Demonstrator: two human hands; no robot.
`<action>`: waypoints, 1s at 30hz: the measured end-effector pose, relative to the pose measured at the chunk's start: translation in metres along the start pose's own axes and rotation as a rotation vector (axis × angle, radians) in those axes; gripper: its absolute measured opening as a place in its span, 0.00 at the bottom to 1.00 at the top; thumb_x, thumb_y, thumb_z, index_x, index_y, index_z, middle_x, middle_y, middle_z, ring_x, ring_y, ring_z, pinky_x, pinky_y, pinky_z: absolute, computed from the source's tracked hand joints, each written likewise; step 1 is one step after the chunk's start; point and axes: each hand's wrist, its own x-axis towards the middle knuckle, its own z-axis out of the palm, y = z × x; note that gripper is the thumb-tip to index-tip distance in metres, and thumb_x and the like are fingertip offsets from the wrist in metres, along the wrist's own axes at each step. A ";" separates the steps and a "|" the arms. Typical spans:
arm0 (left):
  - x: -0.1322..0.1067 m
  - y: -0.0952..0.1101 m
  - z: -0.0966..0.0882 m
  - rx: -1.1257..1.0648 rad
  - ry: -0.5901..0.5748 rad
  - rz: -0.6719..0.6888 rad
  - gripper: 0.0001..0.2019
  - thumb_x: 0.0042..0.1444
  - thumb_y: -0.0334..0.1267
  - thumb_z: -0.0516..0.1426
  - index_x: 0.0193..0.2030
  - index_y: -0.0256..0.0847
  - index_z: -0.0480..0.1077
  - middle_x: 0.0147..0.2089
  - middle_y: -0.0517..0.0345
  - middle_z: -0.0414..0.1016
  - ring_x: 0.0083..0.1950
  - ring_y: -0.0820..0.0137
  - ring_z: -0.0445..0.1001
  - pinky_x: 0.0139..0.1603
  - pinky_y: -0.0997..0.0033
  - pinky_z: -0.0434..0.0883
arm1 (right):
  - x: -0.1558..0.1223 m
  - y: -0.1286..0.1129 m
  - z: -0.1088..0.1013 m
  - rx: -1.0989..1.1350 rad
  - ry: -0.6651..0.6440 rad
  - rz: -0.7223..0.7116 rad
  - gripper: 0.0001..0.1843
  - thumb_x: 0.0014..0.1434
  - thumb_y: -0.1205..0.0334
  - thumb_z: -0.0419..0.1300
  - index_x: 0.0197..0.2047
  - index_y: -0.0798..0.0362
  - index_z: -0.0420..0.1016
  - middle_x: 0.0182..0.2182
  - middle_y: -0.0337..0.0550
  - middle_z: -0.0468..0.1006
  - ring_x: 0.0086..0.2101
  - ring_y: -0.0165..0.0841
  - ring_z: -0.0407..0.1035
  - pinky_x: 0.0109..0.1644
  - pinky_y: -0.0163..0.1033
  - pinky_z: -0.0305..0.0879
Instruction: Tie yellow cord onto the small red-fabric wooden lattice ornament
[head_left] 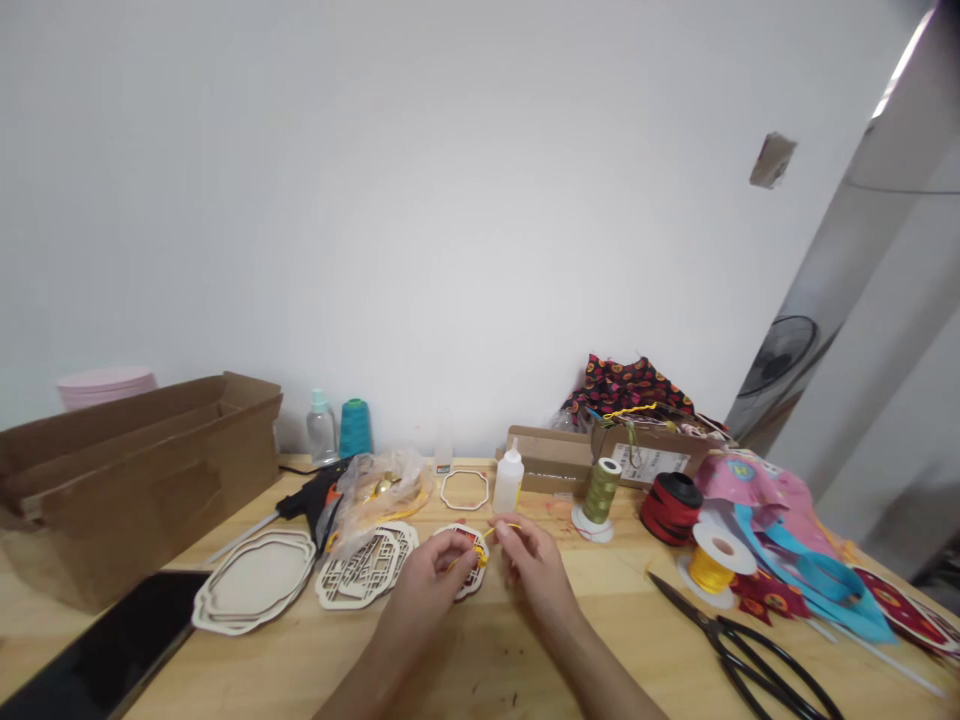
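Note:
Near the middle of the table, my left hand (435, 574) is closed over a small wooden frame with a red centre (473, 578). Yellow cord (481, 553) is bunched at its fingertips. Just to the right, my right hand (534, 562) pinches a stretch of the same cord between thumb and forefinger. The fingers hide part of the frame, so how the cord is fixed to it cannot be made out. Left of my hands lie lattice-cut wooden pieces (364, 570), and farther left a stack of plain scalloped wooden plates (255, 580).
Behind my hands stand a white glue bottle (508, 480) and a thin wooden outline (464, 490). Black scissors (739, 640), a yellow cord spool (711, 565) and a red spool (670, 508) lie right. A glue gun (307, 500), phone (105, 640) and cardboard box (150, 490) occupy the left.

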 end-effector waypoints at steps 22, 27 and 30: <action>-0.002 0.003 0.001 0.075 -0.062 0.002 0.08 0.47 0.39 0.53 0.27 0.36 0.68 0.23 0.62 0.68 0.26 0.73 0.66 0.26 0.77 0.61 | -0.004 0.000 0.000 -0.460 -0.088 -0.327 0.08 0.52 0.65 0.53 0.30 0.54 0.74 0.24 0.40 0.73 0.27 0.29 0.65 0.31 0.31 0.58; -0.001 0.004 0.001 0.098 -0.046 -0.017 0.09 0.47 0.39 0.52 0.26 0.36 0.68 0.21 0.63 0.67 0.24 0.73 0.65 0.25 0.77 0.61 | -0.004 0.001 0.001 -0.457 -0.102 -0.318 0.09 0.52 0.64 0.53 0.29 0.55 0.74 0.24 0.40 0.73 0.26 0.29 0.65 0.30 0.31 0.58; -0.001 0.004 0.001 0.114 -0.039 -0.027 0.09 0.46 0.39 0.53 0.25 0.35 0.68 0.19 0.63 0.66 0.23 0.73 0.64 0.23 0.78 0.59 | -0.004 0.001 0.001 -0.465 -0.104 -0.305 0.09 0.52 0.63 0.53 0.29 0.55 0.74 0.24 0.40 0.73 0.27 0.30 0.65 0.30 0.31 0.58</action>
